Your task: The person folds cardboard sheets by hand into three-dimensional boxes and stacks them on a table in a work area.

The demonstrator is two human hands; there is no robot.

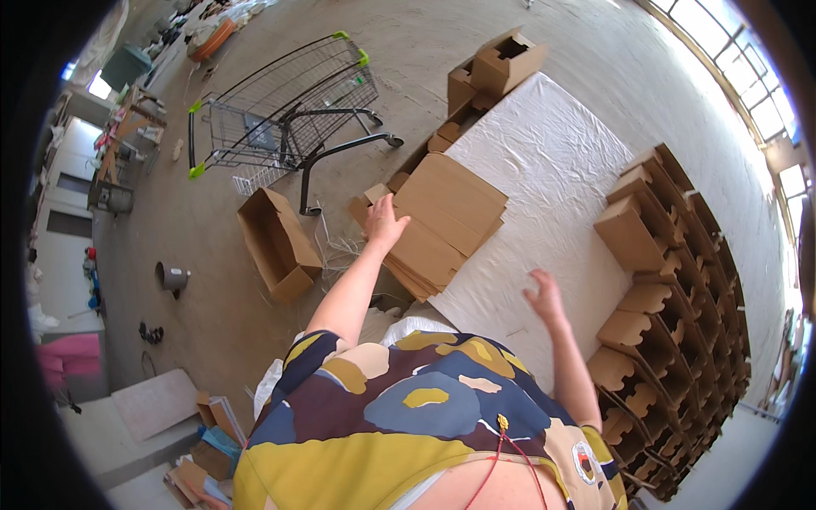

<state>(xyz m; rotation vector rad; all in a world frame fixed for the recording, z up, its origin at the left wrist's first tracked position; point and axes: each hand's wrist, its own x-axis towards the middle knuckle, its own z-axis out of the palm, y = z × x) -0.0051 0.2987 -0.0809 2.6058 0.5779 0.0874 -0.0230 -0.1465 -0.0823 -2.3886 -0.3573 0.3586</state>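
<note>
On the white-covered table (544, 140) lies a stack of flattened cardboard boxes (450, 200), brown and slightly fanned at the near corner. My left hand (387, 225) is at the left edge of this stack, thumb apart from the stretched fingers. Whether its fingertips touch the cardboard I cannot tell. Over the cloth, to the right of the stack, my right hand (545, 297) hovers with its fingers apart and nothing in it.
Several rows of open brown cardboard boxes (671, 297) stand stacked along the right side. Other open boxes (507, 64) stand at the table's far left corner. On the floor to the left are an empty open box (276, 242), a shopping cart (289, 106) and a grey bucket (172, 276).
</note>
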